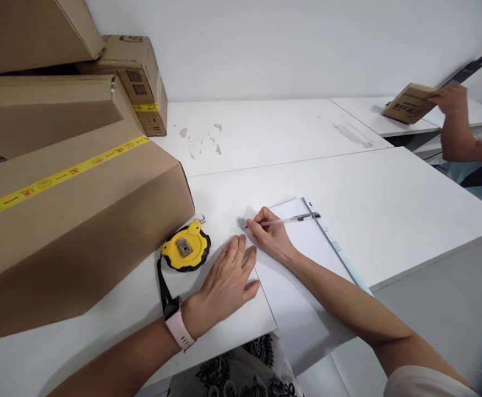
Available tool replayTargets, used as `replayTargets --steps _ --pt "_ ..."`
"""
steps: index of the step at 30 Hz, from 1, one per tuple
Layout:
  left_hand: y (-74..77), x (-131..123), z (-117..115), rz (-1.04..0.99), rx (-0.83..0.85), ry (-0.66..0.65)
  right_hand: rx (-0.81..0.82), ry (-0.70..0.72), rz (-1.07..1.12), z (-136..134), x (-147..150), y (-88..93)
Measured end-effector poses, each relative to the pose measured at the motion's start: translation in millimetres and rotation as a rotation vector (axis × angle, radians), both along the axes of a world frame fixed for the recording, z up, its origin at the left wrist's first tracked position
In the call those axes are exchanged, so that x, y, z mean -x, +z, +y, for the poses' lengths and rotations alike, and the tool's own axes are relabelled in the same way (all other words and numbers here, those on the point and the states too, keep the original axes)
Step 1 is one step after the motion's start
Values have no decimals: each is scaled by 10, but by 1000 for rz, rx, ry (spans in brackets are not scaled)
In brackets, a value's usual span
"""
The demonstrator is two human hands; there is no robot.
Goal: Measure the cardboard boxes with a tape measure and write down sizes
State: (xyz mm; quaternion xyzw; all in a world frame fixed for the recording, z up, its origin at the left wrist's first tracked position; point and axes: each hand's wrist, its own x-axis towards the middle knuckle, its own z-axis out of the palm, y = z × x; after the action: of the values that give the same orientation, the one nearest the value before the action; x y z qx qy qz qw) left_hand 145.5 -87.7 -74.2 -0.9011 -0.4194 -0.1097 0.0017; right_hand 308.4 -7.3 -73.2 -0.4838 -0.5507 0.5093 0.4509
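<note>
My right hand (271, 234) is closed around a clear pen (286, 220), its tip down on the top left corner of a white sheet of paper (303, 286). Small writing shows at the tip. My left hand (228, 278) lies flat with fingers stretched out, pressing on the white table (390, 209) at the sheet's left edge. A watch with a pale strap is on that wrist. A yellow and black tape measure (185, 250) lies just left of my left hand, its black strap trailing toward me.
A long cardboard box with yellow tape (67, 220) fills the left side, with more boxes (137, 77) stacked behind it. At the far right another person's hand (451, 102) holds a small brown box (408, 103). A second table stands behind.
</note>
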Motion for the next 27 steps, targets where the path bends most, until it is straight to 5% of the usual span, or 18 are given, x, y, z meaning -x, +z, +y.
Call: replayTargets --steps 7,13,27 --pt "25 -7 47 28 -11 -12 -45 92 -12 1 -12 -13" --pt "43 -9 61 36 -19 -29 -50 -27 -111 2 4 9" --pt "14 -20 55 44 -15 -24 -84 17 -256 -12 29 56"
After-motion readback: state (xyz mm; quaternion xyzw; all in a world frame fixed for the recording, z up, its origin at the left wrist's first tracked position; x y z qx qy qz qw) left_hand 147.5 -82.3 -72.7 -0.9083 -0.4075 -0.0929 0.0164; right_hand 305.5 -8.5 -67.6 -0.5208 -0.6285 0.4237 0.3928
